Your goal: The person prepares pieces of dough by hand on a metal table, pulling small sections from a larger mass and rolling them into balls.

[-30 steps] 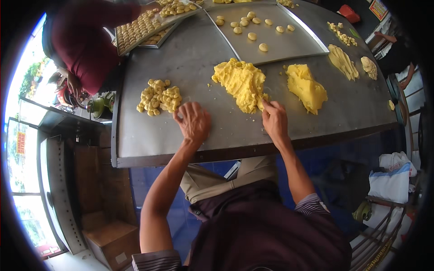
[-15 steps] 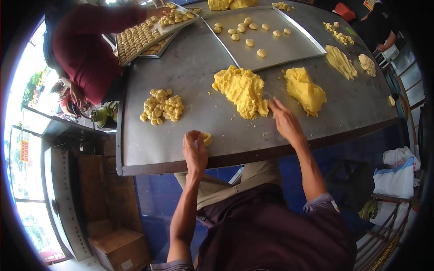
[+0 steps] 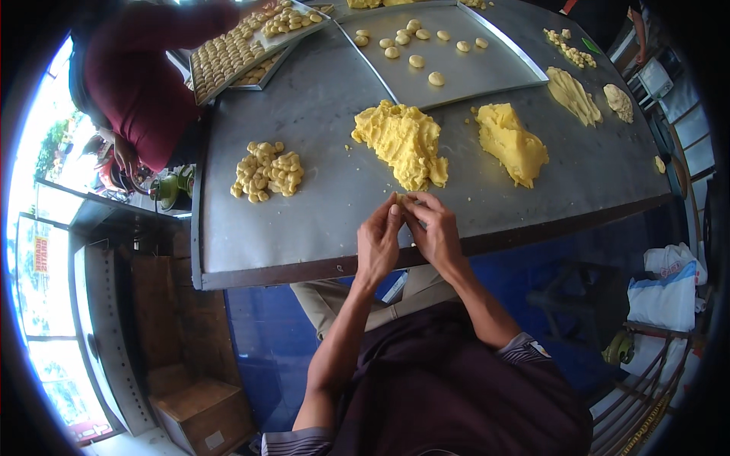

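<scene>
My left hand [image 3: 379, 237] and my right hand [image 3: 430, 228] meet above the front of the steel table [image 3: 289, 243], fingertips pinched together on a small piece of pale yellow dough [image 3: 399, 199], mostly covered by the fingers. Just beyond them lies a rough yellow mound of soft filling [image 3: 395, 144], with a smoother yellow mass [image 3: 511, 146] to its right. A heap of small pale dough pieces [image 3: 266, 171] lies to the left of my hands.
A large tray [image 3: 471, 72] with several round dough balls sits behind. At back left, a person in maroon [image 3: 137, 83] reaches over stacked, filled trays [image 3: 209, 76]. Flattened dough [image 3: 574, 99] and small lumps lie at right; another person's arm [image 3: 639, 42] shows behind. A white bag [image 3: 661, 304] is below right.
My left hand went from the dough pieces down to the front edge with a small piece, then rightward and up. My right hand left the yellow filling and came leftward to join it.
</scene>
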Motion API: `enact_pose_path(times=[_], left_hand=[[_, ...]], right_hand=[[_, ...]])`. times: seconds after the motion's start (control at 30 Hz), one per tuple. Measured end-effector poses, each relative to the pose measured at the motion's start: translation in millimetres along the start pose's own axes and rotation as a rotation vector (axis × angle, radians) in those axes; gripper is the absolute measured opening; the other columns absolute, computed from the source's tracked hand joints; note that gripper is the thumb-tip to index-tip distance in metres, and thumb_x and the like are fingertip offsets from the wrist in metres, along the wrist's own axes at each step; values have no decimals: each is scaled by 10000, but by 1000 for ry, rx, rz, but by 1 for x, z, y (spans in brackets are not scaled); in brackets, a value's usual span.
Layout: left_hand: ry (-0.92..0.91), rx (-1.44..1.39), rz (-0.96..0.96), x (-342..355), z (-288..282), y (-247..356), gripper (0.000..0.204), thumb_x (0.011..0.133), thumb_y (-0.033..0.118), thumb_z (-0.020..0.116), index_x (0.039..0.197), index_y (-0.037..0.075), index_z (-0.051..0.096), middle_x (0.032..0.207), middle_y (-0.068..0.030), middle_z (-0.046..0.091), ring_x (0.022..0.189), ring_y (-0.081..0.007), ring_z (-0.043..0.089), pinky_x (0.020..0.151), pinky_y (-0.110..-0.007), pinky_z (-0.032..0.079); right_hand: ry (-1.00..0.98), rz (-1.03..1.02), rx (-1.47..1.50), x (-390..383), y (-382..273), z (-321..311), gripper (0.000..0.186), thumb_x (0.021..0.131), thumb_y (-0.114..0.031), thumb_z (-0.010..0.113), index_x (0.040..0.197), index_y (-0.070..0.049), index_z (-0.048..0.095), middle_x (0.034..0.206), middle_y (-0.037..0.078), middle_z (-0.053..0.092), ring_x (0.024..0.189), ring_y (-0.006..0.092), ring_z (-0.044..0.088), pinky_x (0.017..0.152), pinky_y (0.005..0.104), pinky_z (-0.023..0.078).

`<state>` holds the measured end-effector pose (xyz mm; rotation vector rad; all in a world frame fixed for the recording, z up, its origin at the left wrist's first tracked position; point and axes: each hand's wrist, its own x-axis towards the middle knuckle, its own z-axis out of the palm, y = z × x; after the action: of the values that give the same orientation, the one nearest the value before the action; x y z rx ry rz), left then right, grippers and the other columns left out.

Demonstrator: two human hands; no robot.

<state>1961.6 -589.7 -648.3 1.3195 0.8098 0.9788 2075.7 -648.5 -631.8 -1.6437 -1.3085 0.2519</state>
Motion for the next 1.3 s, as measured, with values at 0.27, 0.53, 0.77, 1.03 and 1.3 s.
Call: enact_pose_path(times=[0.27,0.53,0.77,1.03,1.3], left_hand=[[-48,611,101,25,-45,1,279,759,130,770,975,9,641,811,-234,685,777,-432,673,642,-443,544],[-43,735,121,14,-40,-8,354,781,132,777,1067,34,593,846,-211,694,789,-415,683,657,-448,542],[-171,473,56,16,-51,6,314,778,148,800,1010,17,635,863,-134,711,785,-200,695,712,-351,540],[-218,463,52,17,-49,7,235,771,125,781,940,21,655,845,-133,704,765,-216,689,707,-357,535],[-167,515,99,19,-44,-2,273,792,170,798,954,7,651,836,-172,696,738,-296,690,690,-381,533]], right_hand=[[-96,-240,134,19,-22,15,231,832,35,703,1058,-2,735,1135,156,698,968,291,710,828,320,579],[-148,-215,-29,12,-24,21,181,832,51,647,988,20,735,1003,170,715,877,329,699,784,365,566],[-369,388,705,31,-3,8,419,843,-39,768,1228,68,641,1106,155,716,971,151,681,831,278,567],[-386,110,173,41,-7,17,456,784,-50,782,1208,54,649,1116,180,678,1017,242,675,886,332,548],[-337,8,148,33,-14,20,372,796,-9,728,1161,35,673,1140,208,662,1008,335,671,867,363,539]])
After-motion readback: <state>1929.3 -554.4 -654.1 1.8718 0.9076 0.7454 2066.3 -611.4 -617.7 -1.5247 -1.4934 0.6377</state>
